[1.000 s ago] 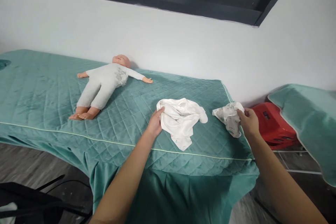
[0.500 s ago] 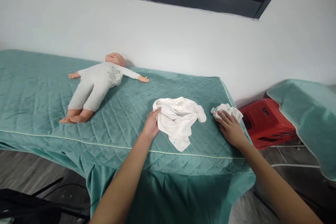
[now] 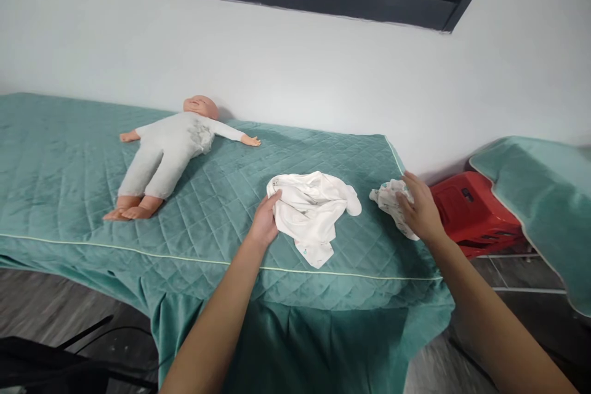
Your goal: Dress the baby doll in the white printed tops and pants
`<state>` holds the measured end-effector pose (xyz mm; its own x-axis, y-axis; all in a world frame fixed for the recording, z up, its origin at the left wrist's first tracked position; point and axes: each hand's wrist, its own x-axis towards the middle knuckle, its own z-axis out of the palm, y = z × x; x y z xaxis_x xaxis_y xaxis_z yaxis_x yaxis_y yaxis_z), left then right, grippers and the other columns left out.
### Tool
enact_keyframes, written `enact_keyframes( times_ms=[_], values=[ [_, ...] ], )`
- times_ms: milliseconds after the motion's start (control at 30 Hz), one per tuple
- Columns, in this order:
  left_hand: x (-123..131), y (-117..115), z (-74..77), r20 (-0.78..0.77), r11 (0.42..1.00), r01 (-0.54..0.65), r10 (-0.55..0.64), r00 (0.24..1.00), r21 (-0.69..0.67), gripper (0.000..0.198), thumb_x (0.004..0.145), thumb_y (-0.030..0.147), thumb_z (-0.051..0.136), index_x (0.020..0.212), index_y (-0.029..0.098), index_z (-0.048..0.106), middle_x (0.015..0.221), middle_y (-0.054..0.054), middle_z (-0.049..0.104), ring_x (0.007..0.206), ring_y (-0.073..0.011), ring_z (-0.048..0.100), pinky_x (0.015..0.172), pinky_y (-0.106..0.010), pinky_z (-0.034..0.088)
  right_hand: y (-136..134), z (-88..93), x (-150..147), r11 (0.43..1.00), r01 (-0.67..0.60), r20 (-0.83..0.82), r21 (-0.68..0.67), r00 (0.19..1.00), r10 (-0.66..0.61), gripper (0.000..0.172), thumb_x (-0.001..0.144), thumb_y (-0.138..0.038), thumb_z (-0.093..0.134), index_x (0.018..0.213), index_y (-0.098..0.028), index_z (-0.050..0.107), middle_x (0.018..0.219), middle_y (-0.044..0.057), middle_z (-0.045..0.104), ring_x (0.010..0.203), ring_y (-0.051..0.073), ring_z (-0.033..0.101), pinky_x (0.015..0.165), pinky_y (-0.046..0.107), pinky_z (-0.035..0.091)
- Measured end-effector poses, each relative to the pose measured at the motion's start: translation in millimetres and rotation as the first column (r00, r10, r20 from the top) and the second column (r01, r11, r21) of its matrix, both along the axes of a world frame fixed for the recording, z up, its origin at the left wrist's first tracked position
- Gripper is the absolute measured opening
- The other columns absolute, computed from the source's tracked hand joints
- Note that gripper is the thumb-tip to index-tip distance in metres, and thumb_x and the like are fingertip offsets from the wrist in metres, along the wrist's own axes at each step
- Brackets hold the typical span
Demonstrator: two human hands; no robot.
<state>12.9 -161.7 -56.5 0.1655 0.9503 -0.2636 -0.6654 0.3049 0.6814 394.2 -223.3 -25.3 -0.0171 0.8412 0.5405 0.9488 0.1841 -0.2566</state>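
A crumpled white baby garment (image 3: 311,203) lies near the front of the bed; a rounded end sticks out at its right and a printed flap points toward me. My left hand (image 3: 266,218) is closed on its left edge, thumb on top. To the right, a small crumpled white cloth with teal prints (image 3: 392,200) lies close to the bed's end. My right hand (image 3: 422,210) is at that cloth's right side, thumb and fingers apart, partly covering it. Whether the fingertips touch the cloth I cannot tell.
A baby doll (image 3: 170,141) in a pale body suit lies on its back at the left. Green quilted bedding (image 3: 240,197) covers the bed, against a white wall (image 3: 277,68). Past the bed's end stands a red plastic stool (image 3: 473,209) beside another green cover (image 3: 540,209).
My right hand has lifted off the top of the small cloth and turned sideways at its right edge. That cloth now spreads further toward me. The left hand keeps its hold.
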Motion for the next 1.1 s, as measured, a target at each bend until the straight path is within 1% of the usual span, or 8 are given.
enact_keyframes(
  times_ms=[200,333,467,567,667,867,967,1100],
  values=[
    [-2.9,16.7,12.6,-0.099,1.0,-0.008,0.01,0.995,0.022,0.036,0.072,0.029,0.082,0.104,0.013,0.072,0.097,-0.011,0.08,0.099,-0.0287,0.075,0.094,-0.038,0.058,10.8,4.0,-40.7,0.998,0.05,0.151,-0.037,0.988,-0.044,0.043,0.102,-0.039,0.045,0.139,-0.018,0.056,0.15,0.016,0.055,0.142,0.034,0.046,0.118,0.061,0.032],
    [-4.1,35.9,58.5,-0.358,0.962,0.14,-0.048,0.933,0.234,0.037,0.072,0.039,0.084,0.097,0.014,0.074,0.092,-0.008,0.078,0.085,-0.0255,0.072,0.077,-0.032,0.055,35.5,39.3,-89.9,0.985,-0.175,-0.045,-0.001,0.984,0.175,0.052,0.099,-0.042,0.052,0.143,-0.015,0.052,0.149,0.018,0.055,0.14,0.031,0.049,0.117,0.051,0.038],
    [-5.6,38.6,128.2,-0.747,0.739,0.52,-0.035,0.663,0.427,0.032,0.079,0.046,0.077,0.091,0.016,0.075,0.083,-0.002,0.072,0.074,-0.02,0.064,0.065,-0.027,0.045,71.9,89.8,-147.9,0.885,-0.463,-0.247,-0.05,0.864,0.439,0.055,0.095,-0.036,0.055,0.149,-0.025,0.047,0.152,0.008,0.053,0.14,0.025,0.049,0.117,0.045,0.039],
    [-10.4,33.8,173.0,-0.879,0.555,0.69,0.19,0.438,0.464,0.027,0.087,0.044,0.067,0.09,0.018,0.074,0.078,0.0,0.068,0.072,-0.0185,0.061,0.064,-0.026,0.041,94.3,124.3,-176.9,0.836,-0.547,-0.229,-0.034,0.819,0.527,0.047,0.089,-0.019,0.051,0.134,-0.026,0.062,0.136,0.004,0.066,0.127,0.023,0.059,0.111,0.04,0.043],
    [-22.1,32.5,199.1,-0.825,0.521,0.674,0.509,0.247,0.523,0.02,0.09,0.033,0.059,0.098,0.021,0.072,0.088,-0.001,0.071,0.081,-0.0216,0.064,0.074,-0.03,0.045,104.6,149.6,-185.5,0.864,-0.503,-0.143,0.016,0.854,0.5,0.038,0.088,-0.013,0.045,0.113,-0.023,0.071,0.113,0.003,0.073,0.107,0.021,0.066,0.096,0.035,0.049],
    [-54.3,38.6,208.9,-0.561,0.63,0.53,0.767,-0.311,0.567,0.03,0.086,0.018,0.054,0.112,0.023,0.068,0.114,-0.008,0.069,0.105,-0.0276,0.065,0.083,-0.036,0.047,96.4,169.4,-166.8,0.955,-0.294,0.126,0.035,0.949,0.287,0.044,0.086,-0.007,0.04,0.116,-0.025,0.066,0.112,0.002,0.071,0.093,0.021,0.063,0.074,0.029,0.044],
    [-66.9,40.6,202.3,-0.514,0.635,0.44,0.772,-0.373,0.635,0.029,0.088,0.02,0.052,0.113,0.022,0.067,0.118,-0.009,0.069,0.108,-0.0267,0.065,0.083,-0.035,0.048,87.6,167.1,-152.9,0.968,-0.249,0.196,0.028,0.951,0.239,0.044,0.083,-0.009,0.045,0.117,-0.027,0.066,0.109,0.002,0.071,0.09,0.021,0.062,0.071,0.029,0.042],
    [-83.0,39.0,195.6,-0.604,0.669,0.361,0.743,-0.289,0.65,0.027,0.09,0.022,0.051,0.11,0.026,0.067,0.114,-0.005,0.073,0.103,-0.0248,0.067,0.085,-0.034,0.049,74.4,166.4,-134.1,0.97,-0.244,0.0,-0.001,0.97,0.244,0.043,0.077,-0.007,0.044,0.107,-0.023,0.071,0.103,0.003,0.073,0.09,0.021,0.065,0.075,0.03,0.046]
  ],
)
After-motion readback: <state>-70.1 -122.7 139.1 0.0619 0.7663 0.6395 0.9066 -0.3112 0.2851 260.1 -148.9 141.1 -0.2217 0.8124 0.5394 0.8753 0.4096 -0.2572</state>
